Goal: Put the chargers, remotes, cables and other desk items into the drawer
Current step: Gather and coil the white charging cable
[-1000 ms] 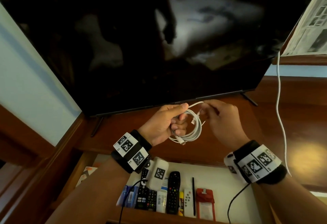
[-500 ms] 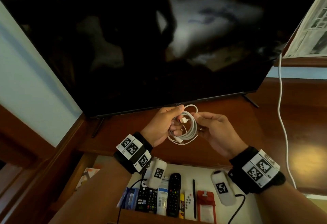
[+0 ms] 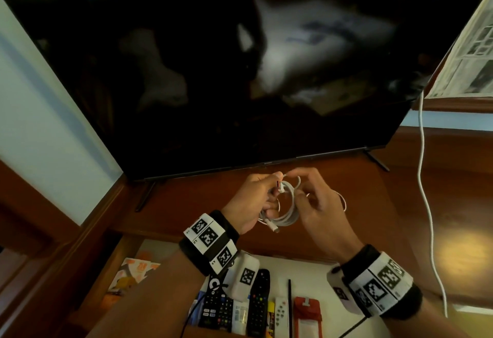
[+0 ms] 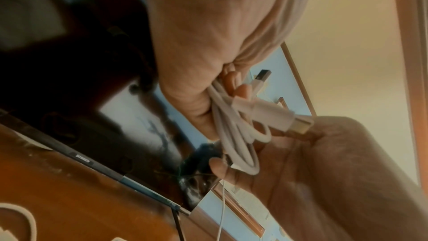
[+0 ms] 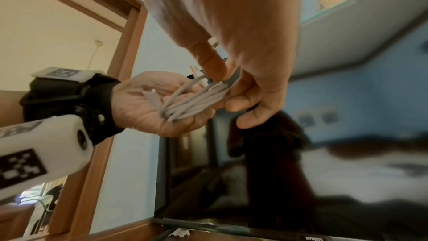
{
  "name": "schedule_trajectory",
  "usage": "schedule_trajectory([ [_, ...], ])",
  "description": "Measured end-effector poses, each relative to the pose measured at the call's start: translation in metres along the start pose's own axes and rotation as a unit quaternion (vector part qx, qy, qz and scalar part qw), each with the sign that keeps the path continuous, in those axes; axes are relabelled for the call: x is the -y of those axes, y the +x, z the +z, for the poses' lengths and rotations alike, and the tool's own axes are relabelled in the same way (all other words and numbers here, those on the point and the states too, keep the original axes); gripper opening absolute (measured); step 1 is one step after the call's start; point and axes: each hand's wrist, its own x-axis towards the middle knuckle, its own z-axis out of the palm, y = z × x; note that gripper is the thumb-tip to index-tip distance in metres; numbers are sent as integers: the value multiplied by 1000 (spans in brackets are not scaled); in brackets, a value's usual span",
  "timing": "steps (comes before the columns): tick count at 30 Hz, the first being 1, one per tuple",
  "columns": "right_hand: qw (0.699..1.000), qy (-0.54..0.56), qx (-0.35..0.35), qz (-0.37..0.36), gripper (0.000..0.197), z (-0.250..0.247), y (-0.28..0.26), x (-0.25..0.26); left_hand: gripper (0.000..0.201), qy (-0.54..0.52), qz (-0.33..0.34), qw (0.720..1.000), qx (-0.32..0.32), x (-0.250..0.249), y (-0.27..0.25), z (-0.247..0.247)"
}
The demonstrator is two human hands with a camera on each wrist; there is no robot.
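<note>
A white cable [image 3: 287, 205] is wound into a small coil and held in the air above the wooden desk [image 3: 192, 204], in front of the TV. My left hand [image 3: 272, 191] grips the coil's left side, with both USB plugs sticking out past its fingers [image 4: 241, 91]. My right hand [image 3: 301, 188] pinches the coil's right side between thumb and fingers [image 5: 215, 65]. The wrist views show the same coil [image 4: 234, 135] [image 5: 197, 101] between the two hands. Below my wrists the drawer [image 3: 314, 271] stands open.
In the drawer lie black remotes [image 3: 258, 303], a small white remote [image 3: 281, 313], a red pouch [image 3: 307, 316], a thin black stick [image 3: 289, 308] and an orange booklet [image 3: 133, 273]. The dark TV [image 3: 213, 71] fills the back. Another white cord [image 3: 426, 204] hangs at the right.
The right hand let go of the loose cable end at the top of the coil and now has its fingers over the coil's right side. The left hand has kept its grip.
</note>
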Motion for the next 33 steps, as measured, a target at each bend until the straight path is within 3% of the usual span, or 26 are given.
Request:
schedule_trajectory([
  [5, 997, -36, 63, -20, 15, -5, 0, 9, 31, 31, 11, 999, -9, 1, 1, 2],
  [12, 980, -196, 16, -25, 13, 1, 6, 6, 33, 6, 8, 1000, 17, 2, 2, 5],
  [16, 938, -345, -27, -14, 18, 4, 5, 11, 28, 32, 20, 999, -8, 0, 8, 1],
  [23, 962, -209, -61, -167, 18, 12, 14, 16, 25, 100, 2, 995, 10, 8, 11, -3],
  [28, 987, -82, -103, -96, 12, -9, 26, 19, 38, 12, -44, 995, 86, 12, 5, -18],
  [33, 997, 10, -55, -59, 23, -31, 32, 5, 40, -60, -47, 987, 145, 1, -7, -30],
])
